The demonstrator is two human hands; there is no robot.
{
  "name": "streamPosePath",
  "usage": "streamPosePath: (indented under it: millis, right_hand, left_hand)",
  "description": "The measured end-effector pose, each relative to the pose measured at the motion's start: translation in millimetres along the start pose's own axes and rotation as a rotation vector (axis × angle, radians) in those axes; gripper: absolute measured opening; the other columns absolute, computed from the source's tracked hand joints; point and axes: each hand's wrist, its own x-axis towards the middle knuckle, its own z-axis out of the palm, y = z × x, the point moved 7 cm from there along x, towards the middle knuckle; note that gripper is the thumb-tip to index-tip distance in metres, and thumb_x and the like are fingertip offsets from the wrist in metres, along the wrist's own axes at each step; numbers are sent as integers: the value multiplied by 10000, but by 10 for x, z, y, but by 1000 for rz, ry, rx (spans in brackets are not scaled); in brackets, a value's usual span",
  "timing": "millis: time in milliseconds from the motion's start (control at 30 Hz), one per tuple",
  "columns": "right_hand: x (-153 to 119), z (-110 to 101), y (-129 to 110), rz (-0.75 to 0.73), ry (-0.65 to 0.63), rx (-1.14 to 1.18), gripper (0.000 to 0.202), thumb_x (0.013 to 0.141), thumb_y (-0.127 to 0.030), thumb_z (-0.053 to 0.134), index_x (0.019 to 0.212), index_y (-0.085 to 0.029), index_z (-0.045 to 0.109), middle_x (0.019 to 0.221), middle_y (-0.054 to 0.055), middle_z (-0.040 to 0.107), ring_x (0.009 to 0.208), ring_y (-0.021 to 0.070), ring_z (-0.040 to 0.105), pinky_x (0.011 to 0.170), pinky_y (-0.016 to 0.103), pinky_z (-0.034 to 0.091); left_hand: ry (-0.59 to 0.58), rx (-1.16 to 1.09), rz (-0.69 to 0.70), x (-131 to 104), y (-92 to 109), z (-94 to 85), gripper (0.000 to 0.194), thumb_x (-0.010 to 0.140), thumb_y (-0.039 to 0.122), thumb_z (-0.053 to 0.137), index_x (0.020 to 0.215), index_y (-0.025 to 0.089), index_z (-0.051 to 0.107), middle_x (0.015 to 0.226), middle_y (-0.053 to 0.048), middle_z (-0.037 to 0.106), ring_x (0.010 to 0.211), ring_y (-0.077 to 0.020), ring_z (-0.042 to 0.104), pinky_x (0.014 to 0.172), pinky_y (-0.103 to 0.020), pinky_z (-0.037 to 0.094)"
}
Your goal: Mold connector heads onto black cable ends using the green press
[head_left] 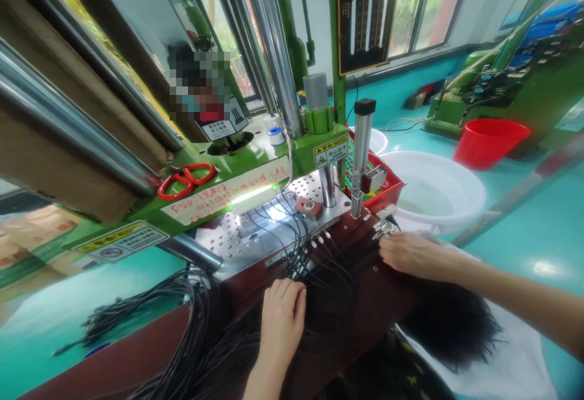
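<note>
Black cables (296, 248) run from the lit metal mould plate (228, 235) of a green press over the dark red bench edge. My left hand (283, 308) lies over the cables just in front of the plate, its fingers curled down; whether it grips any is hidden. At the right end of the bench, my right hand (401, 254) has its fingers closed beside small silvery connectors (385, 227); what lies between the fingertips is too small to make out. A thick bundle of black cables (196, 321) hangs at the left of my left hand.
Red-handled scissors (187, 182) and a white-and-blue spool (275, 136) rest on the green press (219, 171). A metal post (362, 156) stands right of the plate. Beyond are a white tub (438, 190) and a red bucket (490, 144). Dark cable ends (456, 327) lie on white cloth, lower right.
</note>
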Motion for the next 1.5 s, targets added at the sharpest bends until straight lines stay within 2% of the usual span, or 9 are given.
streamPosePath:
  millis: [167,300,367,600,733,900,1100,1267,1500]
  right_hand:
    - [-246,183,257,74,29,49,297,896,-138,325,694,-174,540,731,54,547,636,182,487,609,328,356]
    - [-206,112,484,223,186,281,221,900,-291,387,862,-176,572,827,66,562,758,190,509,689,320,384]
    - [-96,49,505,195,222,305,237,911,-268,361,978,-170,566,893,82,566,826,195,500,732,325,382]
    - [222,17,418,22,95,214,200,862,-160,439,717,-163,577,754,39,562,694,162,477,653,281,357]
    - [230,8,421,40,4,173,87,818,-155,502,755,-167,561,778,28,553,685,153,489,576,265,322]
    - [138,-89,370,-16,-19,228,164,844,-151,469,702,-171,548,768,28,542,712,157,486,639,274,339]
    - [-71,-54,390,75,27,348,205,852,-110,405,704,-163,535,769,43,540,724,164,492,679,286,372]
    - [-3,12,297,71,19,384,177,849,-135,410,813,-169,580,783,46,552,751,178,498,725,307,377]
    - [199,68,304,117,-186,578,139,720,-52,513,734,-149,611,782,36,561,742,143,511,690,233,393]
  left_hand:
    - [-10,12,-12,10,-13,20,132,825,217,442,798,196,570,738,-25,585,723,-167,502,624,-301,335]
    - [-9,20,-15,3,-10,30,127,824,221,445,797,198,567,737,-25,582,724,-171,498,620,-303,329]
    - [-12,21,-19,-4,-9,30,124,825,221,444,798,199,564,740,-25,581,727,-172,497,622,-305,327]
    - [-13,0,-17,-6,-29,31,114,827,218,446,817,201,559,753,-20,584,733,-168,497,626,-304,328]
    - [-11,6,-7,1,-29,29,112,821,225,454,801,206,562,746,-20,587,730,-173,503,620,-304,331]
    - [-9,2,3,0,-2,12,139,831,226,430,806,200,565,743,-30,583,722,-169,505,622,-304,340]
    - [-24,27,-16,16,15,11,152,836,230,419,797,196,562,738,-33,580,719,-171,501,625,-309,342]
    - [-1,46,-2,20,33,-8,135,823,220,439,789,198,567,732,-28,584,710,-168,508,616,-301,342]
    - [-25,44,-22,12,21,-6,134,827,220,434,800,199,564,744,-25,588,722,-170,507,623,-304,343]
